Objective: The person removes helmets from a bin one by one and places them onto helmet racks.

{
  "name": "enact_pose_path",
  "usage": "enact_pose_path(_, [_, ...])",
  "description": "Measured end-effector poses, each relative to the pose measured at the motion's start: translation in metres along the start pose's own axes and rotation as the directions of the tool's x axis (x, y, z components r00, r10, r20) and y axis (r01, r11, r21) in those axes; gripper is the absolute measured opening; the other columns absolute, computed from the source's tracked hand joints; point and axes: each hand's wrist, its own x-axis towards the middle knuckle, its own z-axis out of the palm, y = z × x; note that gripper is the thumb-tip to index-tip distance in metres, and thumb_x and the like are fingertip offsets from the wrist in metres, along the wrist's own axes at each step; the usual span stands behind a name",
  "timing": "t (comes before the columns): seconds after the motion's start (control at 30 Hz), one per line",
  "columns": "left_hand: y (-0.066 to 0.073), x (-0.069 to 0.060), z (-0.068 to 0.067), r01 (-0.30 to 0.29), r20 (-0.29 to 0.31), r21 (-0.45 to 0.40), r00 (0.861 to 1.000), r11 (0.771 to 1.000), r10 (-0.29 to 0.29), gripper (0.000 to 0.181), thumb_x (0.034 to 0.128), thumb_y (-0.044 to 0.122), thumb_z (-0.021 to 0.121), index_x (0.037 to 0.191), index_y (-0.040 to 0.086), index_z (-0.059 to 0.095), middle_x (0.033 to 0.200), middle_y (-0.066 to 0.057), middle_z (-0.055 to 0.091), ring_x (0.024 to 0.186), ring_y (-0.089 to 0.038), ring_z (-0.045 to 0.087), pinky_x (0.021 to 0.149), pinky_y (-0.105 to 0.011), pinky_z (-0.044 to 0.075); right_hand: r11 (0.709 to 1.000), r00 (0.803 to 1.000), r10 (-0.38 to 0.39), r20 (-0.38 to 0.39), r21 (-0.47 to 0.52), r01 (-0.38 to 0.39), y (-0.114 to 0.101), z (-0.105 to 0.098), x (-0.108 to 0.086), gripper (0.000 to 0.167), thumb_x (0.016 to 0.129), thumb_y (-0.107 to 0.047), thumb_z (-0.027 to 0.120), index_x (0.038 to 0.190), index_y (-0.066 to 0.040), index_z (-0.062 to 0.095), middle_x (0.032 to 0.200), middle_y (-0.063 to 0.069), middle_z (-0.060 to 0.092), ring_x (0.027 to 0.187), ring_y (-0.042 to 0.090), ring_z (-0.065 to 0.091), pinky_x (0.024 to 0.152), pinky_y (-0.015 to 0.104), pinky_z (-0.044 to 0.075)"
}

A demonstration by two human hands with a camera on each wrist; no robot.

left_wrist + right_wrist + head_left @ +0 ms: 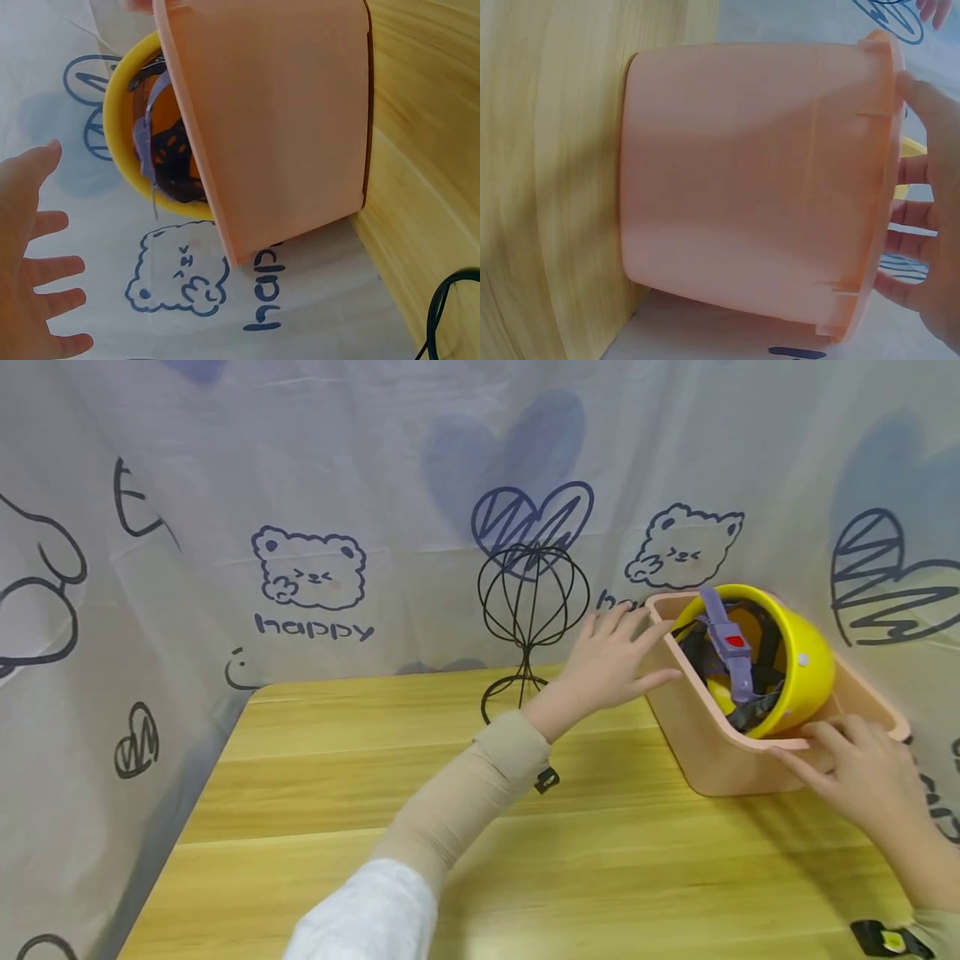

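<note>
Yellow helmet (813,664): inside pink bin (693,735) on worktop (315,768); probably light, stiff, slick-shelled; best gripped at shell edge.
Left hand (606,664): fingers spread, near bin.
Right hand (873,772): pinching bin rim.

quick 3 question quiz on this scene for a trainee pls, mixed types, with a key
1. Multiple choice: what colour is the shell of the helmet in the pink bin?
A red
B yellow
C green

2. True or false: the black wire stand is upright on the wooden table.

3. Which of the person's hands holds the bin's rim, and where is the other?

Key: 1 B; 2 true; 3 right hand holds it, left hand is open beside the bin, not touching
</note>
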Motion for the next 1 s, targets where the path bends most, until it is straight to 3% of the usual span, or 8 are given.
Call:
enact_pose_path(0.17, [0.01,0.015,0.007,-0.022,0.02,0.014,1.0,1.0,0.021,0.07,0.0928,0.073,0.03,0.154,0.04,0.019,0.164,0.005,0.017,0.151,-0.02,0.015,0.122,-0.051,0.013,1.0,0.999,0.019,0.028,0.02,-0.02,0.0,-0.001,0.0,0.055,0.084,-0.054,0.068,0.095,-0.001,0.065,0.098,0.026,0.055,0.088,0.042,0.05,0.071,0.057,0.039])
enact_pose_path(0.33, [0.017,0.026,0.01,-0.045,-0.004,0.019,0.999,0.999,0.045,0.071,0.0931,0.07,0.036,0.154,0.039,0.018,0.161,0.008,0.023,0.15,-0.018,0.015,0.121,-0.051,0.016,0.999,1.0,-0.008,0.009,0.042,0.008,0.0,-0.002,0.003,0.05,0.085,-0.051,0.069,0.093,-0.002,0.065,0.1,0.025,0.056,0.091,0.041,0.05,0.071,0.058,0.04])
enact_pose_path(0.57, [0.024,0.041,0.014,-0.077,0.006,0.058,0.997,0.995,0.076,0.075,0.0919,0.071,0.037,0.155,0.039,0.012,0.164,0.005,0.015,0.151,-0.019,0.01,0.12,-0.051,0.019,0.998,0.999,-0.04,-0.003,0.038,0.04,-0.001,0.0,0.004,0.048,0.084,-0.05,0.07,0.091,-0.003,0.065,0.098,0.024,0.056,0.089,0.038,0.051,0.068,0.056,0.041])
enact_pose_path(0.83, [0.035,0.058,0.024,-0.153,-0.065,0.126,0.985,0.98,0.163,0.081,0.0889,0.07,0.046,0.155,0.035,0.017,0.16,-0.001,0.024,0.149,-0.022,0.017,0.116,-0.047,0.023,0.999,0.999,-0.039,-0.016,0.032,0.039,-0.002,0.0,0.001,0.05,0.083,-0.05,0.071,0.092,-0.002,0.066,0.097,0.024,0.057,0.087,0.039,0.052,0.068,0.055,0.042])
enact_pose_path(1.0, [0.045,0.067,0.027,-0.164,-0.039,0.117,0.985,0.98,0.169,0.086,0.0883,0.067,0.051,0.156,0.037,0.009,0.163,-0.002,0.015,0.151,-0.024,0.014,0.117,-0.051,0.023,0.998,0.998,-0.053,-0.037,0.031,0.055,0.0,0.0,0.001,0.048,0.081,-0.049,0.074,0.091,-0.002,0.066,0.097,0.024,0.057,0.087,0.038,0.052,0.068,0.056,0.042])
